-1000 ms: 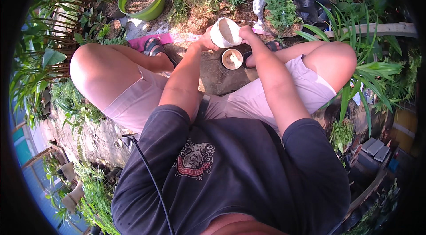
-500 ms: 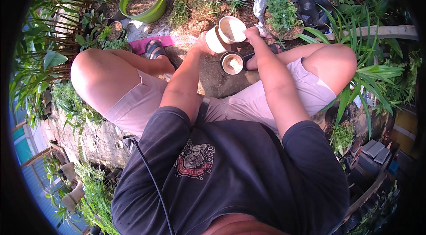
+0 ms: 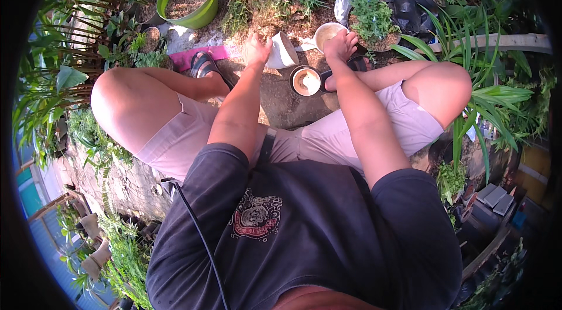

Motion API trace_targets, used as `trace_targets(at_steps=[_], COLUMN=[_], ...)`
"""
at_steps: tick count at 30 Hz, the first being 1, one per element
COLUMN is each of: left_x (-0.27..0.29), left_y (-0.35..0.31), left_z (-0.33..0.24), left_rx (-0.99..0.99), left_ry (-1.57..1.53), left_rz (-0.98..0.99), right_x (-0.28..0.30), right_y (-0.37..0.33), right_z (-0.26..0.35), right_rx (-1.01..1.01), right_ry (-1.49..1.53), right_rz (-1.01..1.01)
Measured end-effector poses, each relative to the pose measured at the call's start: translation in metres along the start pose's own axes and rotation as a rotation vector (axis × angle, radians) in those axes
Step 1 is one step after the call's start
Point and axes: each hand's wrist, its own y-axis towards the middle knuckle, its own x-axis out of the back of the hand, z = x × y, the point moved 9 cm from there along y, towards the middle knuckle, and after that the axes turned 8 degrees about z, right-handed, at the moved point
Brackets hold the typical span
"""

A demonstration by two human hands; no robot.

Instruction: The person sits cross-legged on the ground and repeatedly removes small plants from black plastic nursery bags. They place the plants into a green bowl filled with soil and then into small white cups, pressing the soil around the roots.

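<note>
My left hand (image 3: 256, 50) is open, its fingers apart, just left of a white pot (image 3: 282, 52). That pot is tipped, its side wall toward me; whether a fingertip still touches it is unclear. Across from it, my right hand (image 3: 339, 45) is at the rim of a second white pot (image 3: 326, 31), with light brown showing inside. The hand covers that pot's near right part, and its grip is partly hidden. Between my feet stands a small dark-rimmed pot (image 3: 306, 81) with a pale inside and whitish bits in it.
A lime-green pot (image 3: 193, 3) of brown growing medium stands at the far left. Loose brown fibre (image 3: 263, 17) lies ahead, with small plants. A leafy potted plant (image 3: 373, 16) and black plastic pots (image 3: 407, 11) are at the far right. A pink strip (image 3: 184, 57) lies by my left sandal.
The two white pots were close together and are now apart. My right hand moved right with one; my left hand came away leftward from the other, which now leans differently.
</note>
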Motion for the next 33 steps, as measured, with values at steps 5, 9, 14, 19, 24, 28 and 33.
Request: trace_targets(at_steps=[5, 9, 14, 19, 24, 28, 33], left_x=[-0.01, -0.017, -0.005, -0.014, -0.038, -0.029, 0.072], left_y=[-0.017, -0.001, 0.011, 0.015, 0.007, 0.001, -0.001], left_z=[-0.047, -0.019, 0.013, 0.036, 0.028, 0.032, 0.097], left_rx=[-0.083, 0.06, 0.069, 0.073, -0.01, -0.05, 0.319], left_ry=[0.229, 0.186, 0.159, -0.031, -0.049, -0.067, -0.481], left_rz=[-0.111, 0.035, 0.015, 0.074, 0.136, 0.186, -0.468], right_x=[-0.093, -0.101, -0.105, -0.088, -0.055, -0.049, -0.078], right_y=[-0.022, -0.071, -0.062, -0.012, -0.012, -0.02, -0.006], right_z=[0.028, 0.021, 0.036, 0.029, 0.024, 0.049, 0.101], right_rx=[0.159, 0.405, 0.546, 0.431, 0.188, 0.193, 0.341], right_ry=[0.093, -0.179, -0.224, -0.317, -0.137, -0.241, -0.017], right_rz=[1.111, 1.319, 1.098, 0.762, 0.608, 0.546, 0.606])
